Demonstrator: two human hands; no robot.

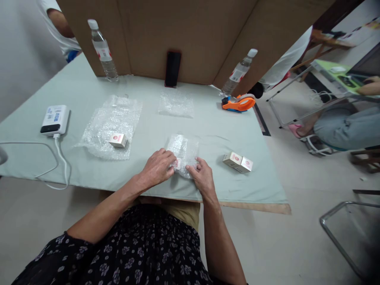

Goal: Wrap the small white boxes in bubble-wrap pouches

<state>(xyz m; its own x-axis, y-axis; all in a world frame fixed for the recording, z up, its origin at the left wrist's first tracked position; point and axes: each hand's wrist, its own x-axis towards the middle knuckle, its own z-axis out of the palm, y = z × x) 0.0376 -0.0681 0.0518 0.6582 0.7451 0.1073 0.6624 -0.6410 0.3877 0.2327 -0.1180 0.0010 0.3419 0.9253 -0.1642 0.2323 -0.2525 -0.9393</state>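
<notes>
My left hand [157, 168] and my right hand [202, 176] both pinch a sheet of bubble wrap [182, 150] near the table's front edge. A small white box with red print [177, 164] lies inside the wrap between my fingertips, mostly covered. Both hands have fingers curled onto the wrap. To the left, another small white box [118, 140] rests on a larger bubble wrap sheet [111, 124]. Two more small boxes [238, 162] lie side by side to the right of my right hand.
A third bubble wrap sheet [176, 104] lies farther back. An orange tape dispenser [238, 103], two water bottles [102, 49] [239, 72], a black phone [172, 68] and a cardboard screen [190, 35] stand at the back. A power bank [55, 120] with cable sits left. Other people sit at left and right.
</notes>
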